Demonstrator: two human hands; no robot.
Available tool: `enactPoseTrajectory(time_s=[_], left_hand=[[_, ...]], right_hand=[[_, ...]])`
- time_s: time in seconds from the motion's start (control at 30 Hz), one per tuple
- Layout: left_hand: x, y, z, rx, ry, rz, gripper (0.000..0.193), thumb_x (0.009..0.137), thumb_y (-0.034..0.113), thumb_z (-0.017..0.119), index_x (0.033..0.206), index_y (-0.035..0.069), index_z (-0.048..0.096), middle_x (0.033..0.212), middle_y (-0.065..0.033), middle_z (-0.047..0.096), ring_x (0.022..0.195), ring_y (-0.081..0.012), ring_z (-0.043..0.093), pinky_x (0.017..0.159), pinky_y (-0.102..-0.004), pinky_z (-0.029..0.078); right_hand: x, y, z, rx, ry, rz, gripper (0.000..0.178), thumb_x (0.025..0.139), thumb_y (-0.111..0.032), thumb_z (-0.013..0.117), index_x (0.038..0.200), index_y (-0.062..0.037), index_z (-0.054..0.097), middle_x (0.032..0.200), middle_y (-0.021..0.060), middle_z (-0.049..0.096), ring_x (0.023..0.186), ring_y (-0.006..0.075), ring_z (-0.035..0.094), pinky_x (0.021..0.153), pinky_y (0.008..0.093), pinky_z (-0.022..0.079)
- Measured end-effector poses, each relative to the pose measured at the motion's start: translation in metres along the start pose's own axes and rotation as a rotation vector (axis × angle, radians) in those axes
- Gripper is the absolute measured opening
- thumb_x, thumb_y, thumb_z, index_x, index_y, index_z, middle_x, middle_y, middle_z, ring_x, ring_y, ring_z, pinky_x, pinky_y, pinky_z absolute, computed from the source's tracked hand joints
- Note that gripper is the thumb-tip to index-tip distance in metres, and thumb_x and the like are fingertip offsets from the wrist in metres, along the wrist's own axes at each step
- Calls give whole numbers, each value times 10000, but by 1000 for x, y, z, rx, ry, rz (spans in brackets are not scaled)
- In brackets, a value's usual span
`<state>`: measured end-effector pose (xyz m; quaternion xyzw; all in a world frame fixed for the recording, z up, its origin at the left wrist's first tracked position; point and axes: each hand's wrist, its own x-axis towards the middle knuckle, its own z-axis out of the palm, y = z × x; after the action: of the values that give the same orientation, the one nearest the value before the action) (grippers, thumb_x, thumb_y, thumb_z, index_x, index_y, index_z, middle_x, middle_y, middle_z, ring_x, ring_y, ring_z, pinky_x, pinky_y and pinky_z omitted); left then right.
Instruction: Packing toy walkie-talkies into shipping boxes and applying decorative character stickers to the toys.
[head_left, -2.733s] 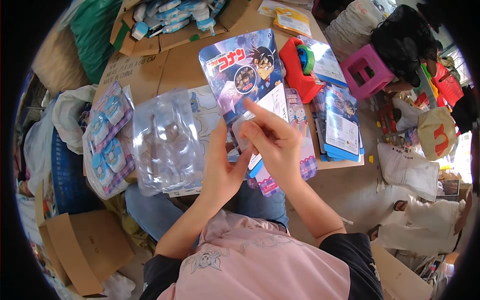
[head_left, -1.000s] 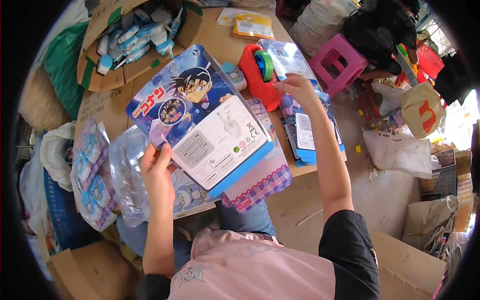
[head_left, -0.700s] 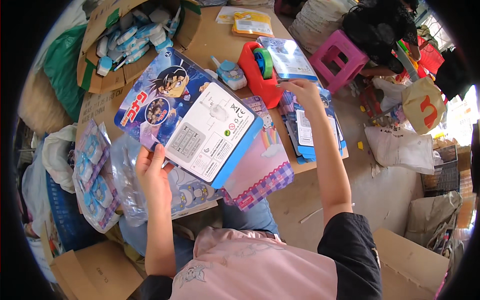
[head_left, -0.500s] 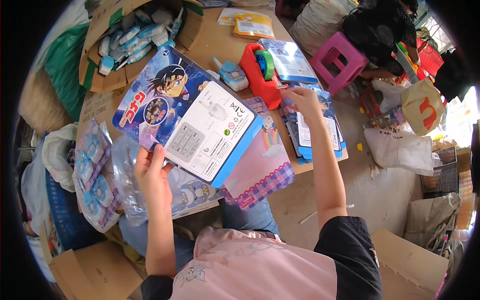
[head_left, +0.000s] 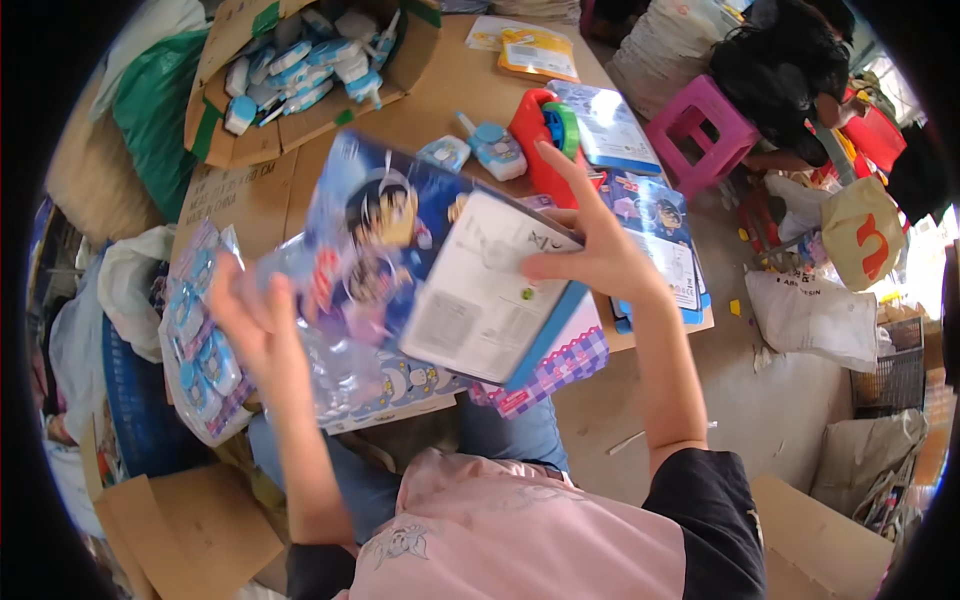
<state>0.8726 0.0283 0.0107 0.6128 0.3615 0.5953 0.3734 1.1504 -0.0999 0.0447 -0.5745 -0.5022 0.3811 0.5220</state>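
Observation:
A blue printed backing card [head_left: 465, 285] with a cartoon figure and a white panel is held tilted above the table, blurred by motion. My right hand [head_left: 610, 245] grips its right edge, thumb on the printed face; some fingers are hidden behind. My left hand [head_left: 255, 325] is off the card's left side, fingers spread, with nothing in it. Clear plastic blister shells [head_left: 345, 375] lie beneath and beside it. Under the held card, a pink and purple checked card [head_left: 555, 375] shows. More blue cards [head_left: 660, 240] are stacked to the right of my right hand.
A red tape dispenser [head_left: 530, 125] with green tape stands beyond the card, beside blue-and-white toy walkie-talkies [head_left: 497, 150]. A carton [head_left: 225, 140] holds several more. Filled blister packs [head_left: 205, 350] lie at left. A pink stool [head_left: 705, 130] and another person [head_left: 785, 80] are at far right.
The left hand has let go of the card and opened to its left. The right hand has moved from beside the tape dispenser onto the card's right edge. The view has shifted slightly.

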Motion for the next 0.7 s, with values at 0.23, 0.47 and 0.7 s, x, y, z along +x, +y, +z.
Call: enactPoseTrajectory(time_s=[0.23,0.47,0.7], left_hand=[[35,64,16,617,-820,348,174,897,138,559,999,15,628,1058,-121,602,1022,-256,538,887,-342,392],[26,41,19,416,-861,-16,113,824,50,633,797,-40,570,677,-73,569,622,-118,496,588,-260,411],[25,33,25,458,-785,-14,106,794,68,641,836,-26,618,748,-137,636,687,-239,610,637,-320,459]], right_hand=[[9,-28,16,-235,-378,28,1063,624,97,730,1481,-150,153,1508,81,211,1086,218,587,876,330,501],[19,-15,23,-501,-31,-382,739,712,-29,744,1365,-144,419,1363,151,418,1208,233,478,915,347,459],[15,-30,68,-273,27,-293,156,839,74,559,962,5,625,817,40,635,713,81,584,628,203,468]])
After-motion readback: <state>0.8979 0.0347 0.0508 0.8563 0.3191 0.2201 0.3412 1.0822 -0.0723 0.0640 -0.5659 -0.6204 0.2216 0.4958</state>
